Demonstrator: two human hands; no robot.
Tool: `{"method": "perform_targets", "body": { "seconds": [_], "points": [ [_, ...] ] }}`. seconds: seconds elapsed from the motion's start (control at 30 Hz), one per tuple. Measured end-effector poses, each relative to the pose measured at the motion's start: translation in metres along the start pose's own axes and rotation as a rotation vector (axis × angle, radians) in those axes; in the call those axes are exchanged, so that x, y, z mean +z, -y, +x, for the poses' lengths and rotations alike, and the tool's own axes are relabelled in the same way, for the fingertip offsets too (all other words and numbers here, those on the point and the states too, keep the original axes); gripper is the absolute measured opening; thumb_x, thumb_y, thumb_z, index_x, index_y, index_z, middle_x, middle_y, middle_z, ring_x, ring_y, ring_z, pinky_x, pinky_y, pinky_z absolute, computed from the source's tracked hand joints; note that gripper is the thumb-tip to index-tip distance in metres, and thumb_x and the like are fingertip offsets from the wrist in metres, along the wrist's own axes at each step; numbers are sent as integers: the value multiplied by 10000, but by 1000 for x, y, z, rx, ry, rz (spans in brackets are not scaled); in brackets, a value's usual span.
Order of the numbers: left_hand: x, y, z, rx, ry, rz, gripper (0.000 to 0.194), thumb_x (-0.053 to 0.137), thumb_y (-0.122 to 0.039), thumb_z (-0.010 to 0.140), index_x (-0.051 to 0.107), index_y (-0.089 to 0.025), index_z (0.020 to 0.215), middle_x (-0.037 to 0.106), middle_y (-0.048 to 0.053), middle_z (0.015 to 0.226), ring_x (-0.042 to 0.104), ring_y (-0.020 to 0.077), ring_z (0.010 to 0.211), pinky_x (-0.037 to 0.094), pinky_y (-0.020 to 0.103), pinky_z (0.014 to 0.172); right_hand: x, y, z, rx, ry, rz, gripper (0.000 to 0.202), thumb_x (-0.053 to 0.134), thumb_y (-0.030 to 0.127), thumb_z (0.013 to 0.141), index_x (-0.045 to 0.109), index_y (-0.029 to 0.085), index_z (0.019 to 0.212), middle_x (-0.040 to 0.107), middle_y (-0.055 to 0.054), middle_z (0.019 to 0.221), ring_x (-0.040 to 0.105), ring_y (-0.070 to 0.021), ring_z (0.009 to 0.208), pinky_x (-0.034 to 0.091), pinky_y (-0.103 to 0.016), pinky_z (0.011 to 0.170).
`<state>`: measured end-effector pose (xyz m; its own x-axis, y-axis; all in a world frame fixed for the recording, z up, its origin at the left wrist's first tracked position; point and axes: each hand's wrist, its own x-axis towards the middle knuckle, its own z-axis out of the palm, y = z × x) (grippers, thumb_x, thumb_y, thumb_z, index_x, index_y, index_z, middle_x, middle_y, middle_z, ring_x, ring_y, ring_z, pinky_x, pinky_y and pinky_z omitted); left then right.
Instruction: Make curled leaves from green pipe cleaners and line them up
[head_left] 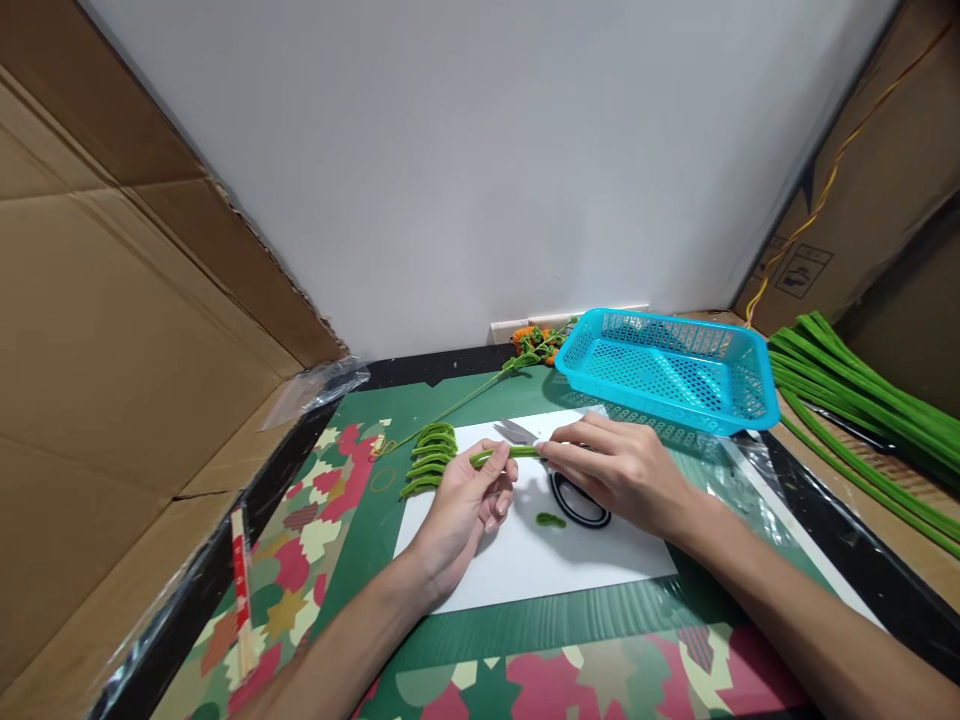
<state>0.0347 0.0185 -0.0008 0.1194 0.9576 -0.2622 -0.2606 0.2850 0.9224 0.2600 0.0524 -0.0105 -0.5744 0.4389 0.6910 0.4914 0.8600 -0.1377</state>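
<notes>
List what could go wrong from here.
The scissors lie beneath the right hand, which might catch them while working the green strip. The left hand is close beside the curved strips and could knock them out of line. The small piece lies loose on the paper and might get swept aside.

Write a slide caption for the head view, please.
Left fingers and right fingers hold a fuzzy green strip above white paper and scissors.

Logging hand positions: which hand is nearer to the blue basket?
Right: the right hand is just in front of the blue basket; the left hand is farther off, to the left.
</notes>
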Motion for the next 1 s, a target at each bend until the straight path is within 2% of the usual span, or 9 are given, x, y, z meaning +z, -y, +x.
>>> {"method": "perform_targets", "body": {
  "seconds": [0.17, 0.27, 0.47, 0.57, 0.67, 0.77, 0.9, 1.0],
  "points": [
    [1, -3, -2, -25, -1, -10, 411, 826, -472, 893, 538, -180, 876, 604, -50, 789, 451, 11, 474, 291, 120, 402, -4, 1, 1, -30, 8, -44, 270, 507, 132, 1076, 757, 204, 1147, 808, -55, 1046, 716, -181, 858, 510, -304, 690],
    [1, -3, -2, -29, 0, -12, 414, 826, -482, 890, 540, -182, 876, 604, -46, 795, 453, 16, 475, 292, 123, 392, -4, 0, -1, -38, 4, -60, 274, 501, 125, 1078, 764, 193, 1117, 810, -58, 1002, 717, -170, 812, 481, -292, 639],
    [1, -1, -2, -17, 43, -5, 380, 793, -473, 926, 545, -186, 887, 605, -41, 809, 474, 22, 477, 322, 121, 382, 0, 2, -2, 14, -101, 26, 216, 560, 173, 1069, 770, 179, 1019, 811, -46, 896, 721, -150, 714, 460, -281, 577],
    [2, 0, -2, 7, 57, -26, 366, 801, -451, 926, 550, -187, 890, 602, -44, 798, 482, 20, 476, 328, 111, 377, -2, 7, 3, 111, -143, 184, 146, 639, 182, 1019, 773, 170, 961, 796, -38, 839, 724, -158, 698, 494, -279, 597],
    [2, 1, -3, 34, 78, -39, 350, 790, -442, 938, 561, -184, 884, 609, -44, 785, 486, 15, 463, 334, 102, 372, -4, 15, 7, 284, -180, 362, 93, 692, 184, 977, 781, 178, 952, 791, -24, 809, 723, -151, 679, 523, -267, 619],
    [2, 2, -4, 64, 117, 34, 349, 752, -463, 963, 570, -180, 871, 652, -27, 794, 513, 23, 428, 327, 109, 341, -1, 20, 8, 367, -223, 413, 87, 700, 177, 968, 779, 183, 931, 807, -22, 829, 735, -148, 676, 532, -255, 625],
    [3, 2, -5, 117, 136, 162, 365, 725, -499, 971, 584, -173, 885, 678, -19, 713, 545, 51, 392, 351, 120, 330, 10, 24, 3, 319, -202, 284, 172, 653, 187, 1003, 756, 176, 865, 777, -26, 749, 695, -143, 611, 484, -253, 589],
    [4, 2, -5, 150, 128, 198, 377, 719, -519, 967, 587, -172, 899, 667, -30, 651, 538, 58, 373, 352, 123, 327, 16, 26, 0, 257, -150, 238, 182, 615, 183, 1028, 752, 168, 910, 739, -12, 686, 626, -121, 537, 425, -246, 551]
  ]
}}
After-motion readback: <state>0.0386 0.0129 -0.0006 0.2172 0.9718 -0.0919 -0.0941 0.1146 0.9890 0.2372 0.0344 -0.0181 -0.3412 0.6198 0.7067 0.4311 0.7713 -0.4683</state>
